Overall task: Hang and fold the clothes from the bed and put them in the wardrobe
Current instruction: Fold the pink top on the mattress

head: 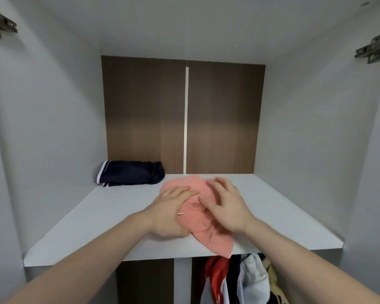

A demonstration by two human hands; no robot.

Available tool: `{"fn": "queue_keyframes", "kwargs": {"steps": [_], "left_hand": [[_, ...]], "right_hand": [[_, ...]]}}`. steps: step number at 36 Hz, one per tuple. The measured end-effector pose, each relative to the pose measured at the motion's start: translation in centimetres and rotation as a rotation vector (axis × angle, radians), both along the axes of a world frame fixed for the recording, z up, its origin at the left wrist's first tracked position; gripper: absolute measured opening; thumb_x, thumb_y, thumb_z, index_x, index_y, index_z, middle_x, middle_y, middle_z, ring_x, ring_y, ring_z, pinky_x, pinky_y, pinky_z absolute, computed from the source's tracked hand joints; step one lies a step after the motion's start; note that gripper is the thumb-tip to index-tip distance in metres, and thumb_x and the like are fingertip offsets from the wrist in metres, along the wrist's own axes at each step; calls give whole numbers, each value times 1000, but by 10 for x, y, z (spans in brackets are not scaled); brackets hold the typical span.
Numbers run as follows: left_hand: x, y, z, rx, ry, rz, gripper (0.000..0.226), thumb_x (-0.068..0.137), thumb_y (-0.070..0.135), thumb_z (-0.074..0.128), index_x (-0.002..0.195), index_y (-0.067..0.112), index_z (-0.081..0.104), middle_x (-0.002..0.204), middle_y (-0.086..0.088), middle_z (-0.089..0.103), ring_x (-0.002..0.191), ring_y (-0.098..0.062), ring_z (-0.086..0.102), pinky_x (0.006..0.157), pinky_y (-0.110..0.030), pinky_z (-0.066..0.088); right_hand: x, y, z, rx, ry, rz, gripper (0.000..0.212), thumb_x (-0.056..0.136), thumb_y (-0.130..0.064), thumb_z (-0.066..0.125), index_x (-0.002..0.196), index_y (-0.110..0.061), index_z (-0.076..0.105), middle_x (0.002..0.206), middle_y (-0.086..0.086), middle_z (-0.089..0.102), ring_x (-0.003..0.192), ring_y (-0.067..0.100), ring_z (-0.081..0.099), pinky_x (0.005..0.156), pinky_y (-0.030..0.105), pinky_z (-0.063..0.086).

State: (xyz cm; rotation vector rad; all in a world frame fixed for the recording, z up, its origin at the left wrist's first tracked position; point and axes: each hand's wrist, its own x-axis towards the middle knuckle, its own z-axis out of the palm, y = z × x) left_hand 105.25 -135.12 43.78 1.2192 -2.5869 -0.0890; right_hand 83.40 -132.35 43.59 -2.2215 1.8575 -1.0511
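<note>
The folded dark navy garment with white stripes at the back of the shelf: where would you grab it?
Grip the folded dark navy garment by its near long edge, coming from the front; it lies flat against the wardrobe's left wall and the brown back panel.

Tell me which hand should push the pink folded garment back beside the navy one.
Probably the right hand: it lies on the pink folded garment's right side, so it can sweep leftward toward the navy folded garment.
</note>
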Motion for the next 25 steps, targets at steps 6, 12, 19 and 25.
{"fn": "queue_keyframes", "kwargs": {"steps": [6,12,19,25], "left_hand": [[5,-23,-6,-99,106,-82,81,84,34,69,153,41,27,158,16,30,148,-10,22,121,-30,25],[5,-39,-4,-113,114,-138,87,80,64,70,152,37,31,156,17,32,147,-5,22,122,-32,26],[4,-44,-14,-493,-27,-4,66,90,62,50,149,33,42,145,15,49,131,-15,45,107,-27,30],[-21,-61,-24,-356,-161,178,73,104,33,46,163,26,3,168,4,14,147,-24,25,112,-40,33]], "right_hand": [[-7,24,-31,59,258,111,105,83,-76,56,161,-35,-1,168,-10,-5,155,16,-6,126,38,7],[-21,-14,-27,-30,388,63,75,90,-65,56,151,-33,27,149,-7,32,124,26,46,101,40,44],[-22,-57,-32,-191,613,-44,58,75,-52,69,125,-33,45,120,-10,57,102,27,51,79,38,42],[-15,-90,-28,-137,637,-107,65,75,-44,77,130,-29,46,121,-6,61,92,29,52,69,39,46]]}}
